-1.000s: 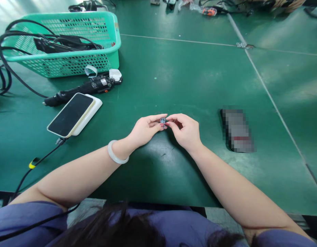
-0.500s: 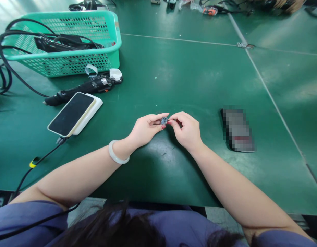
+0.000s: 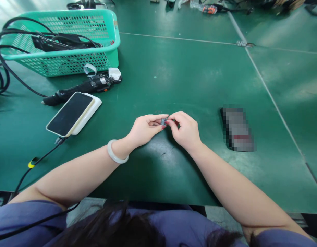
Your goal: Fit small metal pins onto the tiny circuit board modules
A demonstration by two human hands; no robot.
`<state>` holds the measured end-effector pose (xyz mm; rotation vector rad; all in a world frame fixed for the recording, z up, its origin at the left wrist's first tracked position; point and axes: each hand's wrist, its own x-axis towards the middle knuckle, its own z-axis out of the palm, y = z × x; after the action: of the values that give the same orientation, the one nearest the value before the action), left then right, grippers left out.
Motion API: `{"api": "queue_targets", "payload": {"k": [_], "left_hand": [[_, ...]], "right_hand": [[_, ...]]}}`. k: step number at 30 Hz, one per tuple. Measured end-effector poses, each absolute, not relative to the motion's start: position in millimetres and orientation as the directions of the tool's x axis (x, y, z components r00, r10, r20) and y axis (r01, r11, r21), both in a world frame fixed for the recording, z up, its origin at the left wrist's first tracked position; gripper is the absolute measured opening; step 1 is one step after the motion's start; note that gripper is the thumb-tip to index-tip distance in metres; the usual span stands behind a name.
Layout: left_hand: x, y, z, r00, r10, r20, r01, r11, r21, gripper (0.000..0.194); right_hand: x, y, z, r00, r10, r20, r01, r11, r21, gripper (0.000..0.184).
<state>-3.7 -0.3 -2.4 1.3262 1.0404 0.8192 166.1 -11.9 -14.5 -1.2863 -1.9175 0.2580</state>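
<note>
A tiny grey-blue part, too small to name, sits between the fingertips of both hands just above the green table. My left hand pinches it from the left with thumb and forefinger; a pale bangle is on that wrist. My right hand pinches it from the right, its fingers curled inward. Both forearms rest near the table's front edge.
A phone on a white pad lies at left, with a black corded hand tool behind it. A green basket with black cables stands at the back left. A blurred dark object lies at right. Small items sit along the far edge.
Both hands keep hold of the small part and have only shifted their fingers slightly; the view moved a little.
</note>
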Motion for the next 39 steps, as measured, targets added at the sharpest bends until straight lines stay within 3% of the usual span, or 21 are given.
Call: {"api": "queue_targets", "payload": {"k": [6, 9, 12, 19, 22, 25, 28, 33, 39], "left_hand": [[-5, 8, -4, 0.269, 0.944, -0.192, -0.225, 0.255, 0.940, 0.036], [-6, 13, -5, 0.178, 0.956, -0.231, -0.317, 0.278, 0.907, 0.031], [-6, 14, -4, 0.142, 0.955, -0.259, -0.351, 0.293, 0.889, 0.024], [-2, 12, -4, 0.170, 0.947, -0.272, -0.291, 0.312, 0.904, 0.018], [-3, 11, -6, 0.195, 0.948, -0.250, -0.278, 0.298, 0.913, 0.017], [-3, 10, -7, 0.238, 0.947, -0.215, -0.240, 0.272, 0.932, 0.016], [-1, 7, -6, 0.260, 0.947, -0.186, -0.154, 0.231, 0.961, 0.019], [-1, 4, -4, 0.306, 0.939, -0.156, -0.064, 0.184, 0.981, 0.022], [-1, 5, -6, 0.306, 0.932, -0.194, -0.144, 0.247, 0.958, 0.024]], "right_hand": [[167, -11, -12, -0.082, 0.889, 0.451, 0.691, 0.377, -0.617, 0.015], [166, -12, -14, -0.203, 0.897, 0.392, 0.699, 0.413, -0.583, 0.012], [164, -11, -19, -0.318, 0.890, 0.327, 0.740, 0.449, -0.501, 0.009], [162, -7, -24, -0.362, 0.903, 0.231, 0.812, 0.428, -0.397, 0.014], [162, -10, -18, -0.300, 0.895, 0.329, 0.749, 0.435, -0.500, 0.015], [159, -15, -9, -0.118, 0.888, 0.445, 0.642, 0.410, -0.647, 0.012], [154, -19, -4, 0.010, 0.890, 0.457, 0.571, 0.370, -0.733, 0.010], [150, -21, -5, 0.076, 0.893, 0.445, 0.518, 0.345, -0.782, 0.011], [150, -22, -2, 0.112, 0.897, 0.428, 0.503, 0.320, -0.803, 0.014]]}}
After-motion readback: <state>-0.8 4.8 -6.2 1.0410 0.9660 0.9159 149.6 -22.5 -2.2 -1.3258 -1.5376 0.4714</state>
